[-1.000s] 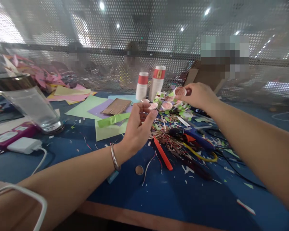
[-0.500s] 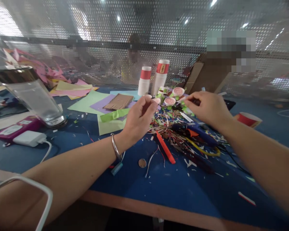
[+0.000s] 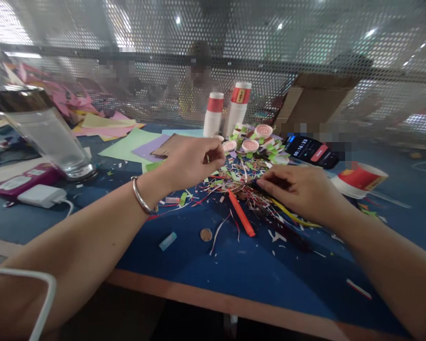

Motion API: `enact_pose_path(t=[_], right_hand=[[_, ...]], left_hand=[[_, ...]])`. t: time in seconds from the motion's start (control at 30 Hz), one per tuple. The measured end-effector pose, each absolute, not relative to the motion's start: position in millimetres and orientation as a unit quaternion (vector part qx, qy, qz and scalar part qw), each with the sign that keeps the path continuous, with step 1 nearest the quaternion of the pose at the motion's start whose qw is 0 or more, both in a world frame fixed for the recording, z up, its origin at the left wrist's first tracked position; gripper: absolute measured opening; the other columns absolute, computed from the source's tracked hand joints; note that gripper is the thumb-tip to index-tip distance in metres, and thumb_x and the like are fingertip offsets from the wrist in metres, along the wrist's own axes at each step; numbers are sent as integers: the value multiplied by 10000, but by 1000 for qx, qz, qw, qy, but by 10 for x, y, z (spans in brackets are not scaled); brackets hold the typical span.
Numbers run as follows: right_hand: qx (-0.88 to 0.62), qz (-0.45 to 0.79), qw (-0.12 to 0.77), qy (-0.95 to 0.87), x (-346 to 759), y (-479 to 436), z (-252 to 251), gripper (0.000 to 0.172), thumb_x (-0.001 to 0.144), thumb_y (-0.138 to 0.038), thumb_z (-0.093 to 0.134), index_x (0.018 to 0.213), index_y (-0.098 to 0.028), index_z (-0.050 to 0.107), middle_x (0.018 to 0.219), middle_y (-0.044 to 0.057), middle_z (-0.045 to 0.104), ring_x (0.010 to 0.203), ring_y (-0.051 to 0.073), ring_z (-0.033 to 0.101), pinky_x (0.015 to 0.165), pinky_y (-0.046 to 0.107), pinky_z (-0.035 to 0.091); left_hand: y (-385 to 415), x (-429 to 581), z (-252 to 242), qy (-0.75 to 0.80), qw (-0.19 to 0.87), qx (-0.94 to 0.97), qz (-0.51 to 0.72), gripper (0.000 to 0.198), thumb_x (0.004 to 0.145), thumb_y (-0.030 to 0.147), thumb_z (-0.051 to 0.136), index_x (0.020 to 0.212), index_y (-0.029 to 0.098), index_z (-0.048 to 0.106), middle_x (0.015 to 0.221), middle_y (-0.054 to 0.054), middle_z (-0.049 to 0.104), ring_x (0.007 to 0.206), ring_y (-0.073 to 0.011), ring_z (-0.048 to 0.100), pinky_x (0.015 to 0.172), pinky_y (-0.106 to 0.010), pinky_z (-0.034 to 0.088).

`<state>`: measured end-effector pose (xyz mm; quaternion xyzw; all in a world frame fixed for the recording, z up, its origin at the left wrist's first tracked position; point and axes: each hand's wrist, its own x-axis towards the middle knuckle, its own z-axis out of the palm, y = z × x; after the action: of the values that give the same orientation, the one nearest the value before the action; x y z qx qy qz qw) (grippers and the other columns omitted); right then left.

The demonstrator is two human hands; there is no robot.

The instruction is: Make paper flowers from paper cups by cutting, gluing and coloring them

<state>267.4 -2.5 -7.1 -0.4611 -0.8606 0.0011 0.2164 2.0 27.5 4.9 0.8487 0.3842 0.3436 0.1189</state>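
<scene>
My left hand [image 3: 199, 158] hovers left of a cluster of pink-topped white paper rounds with green paper bits [image 3: 250, 146]. Its fingers are curled with thumb and index close together; anything between them is hidden. My right hand [image 3: 294, 189] is lower, over the paper scraps, its fingers closed around a blue glue gun [image 3: 255, 182]. Only the dark front of the gun shows; the hand covers the rest. Just below lie an orange-red stick [image 3: 241, 213] and a yellow strip [image 3: 294, 217]. Shredded paper scraps [image 3: 227, 180] spread between the hands.
Two stacks of paper cups [image 3: 213, 124] stand behind. A phone [image 3: 312, 150] and a tipped red cup [image 3: 361, 181] are at right. A glass bottle [image 3: 53, 137], purple power strip [image 3: 26, 187], white charger [image 3: 42, 195] and coloured paper [image 3: 128, 149] are at left. A perforated screen [image 3: 156, 80] borders the back.
My right hand has come down and nearer, from beside the paper cluster onto the glue gun, uncovering the phone. My left hand has drawn slightly left, away from the cluster.
</scene>
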Motion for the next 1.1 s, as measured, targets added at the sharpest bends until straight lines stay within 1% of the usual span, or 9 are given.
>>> enact_pose_path(t=[0.07,0.17,0.3,0.5,0.7,0.83,0.97,1.03,1.1], right_hand=[[-448,26,198,-872,2655,-54,-67,295,970,-406,544,819,-197,688,655,2,657,570,142,575,572,277,389],[-415,45,160,-894,2583,-125,-78,271,974,-375,543,852,-190,701,721,17,687,623,156,602,588,282,409],[-361,61,144,-920,2439,-245,-124,236,991,-293,530,943,-158,718,839,52,720,732,183,648,656,301,468],[-254,76,187,-946,2178,-434,-188,244,1016,-265,521,1061,-137,724,1015,109,728,941,233,676,848,375,537],[-208,33,143,-967,1908,-506,-199,281,1015,-216,486,1093,-114,735,1118,144,715,978,285,669,849,447,566],[-196,-7,114,-974,1685,-469,-181,277,1006,-207,494,1139,-100,712,1116,142,710,983,293,653,839,443,563],[-206,-43,110,-971,1426,-371,-215,265,1001,-209,506,1163,-110,692,1166,161,691,1010,289,641,815,414,544],[-188,-61,104,-975,1329,-306,-261,249,1005,-200,499,1147,-131,691,1172,158,684,997,277,642,779,390,528],[-162,-71,94,-980,1283,-243,-306,235,1017,-181,476,1079,-141,699,1103,135,689,945,253,643,772,370,509]], left_hand=[[314,-44,47,395,60,865,303,47,841,180,657,808,172,689,771,-26,680,681,-128,561,625,-276,403],[352,-80,27,419,41,852,312,70,853,219,654,818,179,700,767,-21,700,664,-125,573,618,-278,400],[381,-28,5,423,74,789,440,137,885,267,650,774,186,656,635,10,639,565,-100,524,550,-273,372],[374,144,-3,360,186,672,620,235,926,352,656,739,230,582,554,39,547,497,-93,497,503,-280,403],[291,231,24,322,276,599,678,228,918,406,672,734,292,599,554,48,525,518,-117,465,515,-320,401],[260,228,36,316,292,595,679,270,892,494,691,736,294,598,573,28,526,542,-142,496,521,-348,367],[243,233,55,323,296,581,686,280,918,498,651,747,292,568,558,35,502,524,-131,442,505,-336,338],[246,221,62,329,285,583,686,337,927,585,605,778,288,549,559,33,504,538,-128,433,496,-328,305],[256,193,69,335,272,591,682,418,913,692,546,826,283,539,577,25,524,575,-133,450,498,-329,274]])
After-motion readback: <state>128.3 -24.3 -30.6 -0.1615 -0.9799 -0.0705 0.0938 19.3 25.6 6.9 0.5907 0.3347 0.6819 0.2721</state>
